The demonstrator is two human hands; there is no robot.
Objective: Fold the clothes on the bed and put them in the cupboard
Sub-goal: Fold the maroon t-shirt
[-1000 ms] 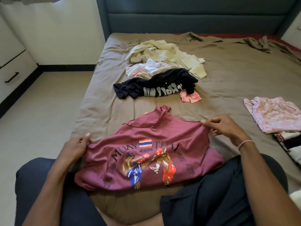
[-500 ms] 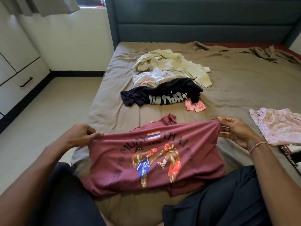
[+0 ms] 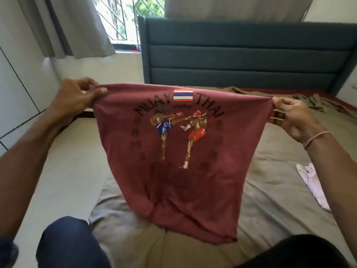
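Observation:
A maroon T-shirt [image 3: 177, 171] with a Muay Thai print of two boxers hangs upright in front of me, stretched between both hands above the bed [image 3: 270, 190]. My left hand [image 3: 77, 97] pinches its upper left corner. At the upper right corner, my right hand [image 3: 291, 117] grips the cloth. The shirt's lower hem touches the brown sheet near my knees. It hides the pile of other clothes behind it. A folded pink garment [image 3: 313, 184] lies on the sheet to the right.
A dark upholstered headboard [image 3: 247, 60] stands at the back, with a barred window [image 3: 119, 18] and grey curtain [image 3: 67, 26] to its left. White cupboard doors [image 3: 17, 89] line the left wall. Pale floor [image 3: 63, 171] runs along the bed's left side.
Both hands have lifted the maroon shirt off the sheet and spread it wide at chest height. The view has tilted up toward the headboard and window.

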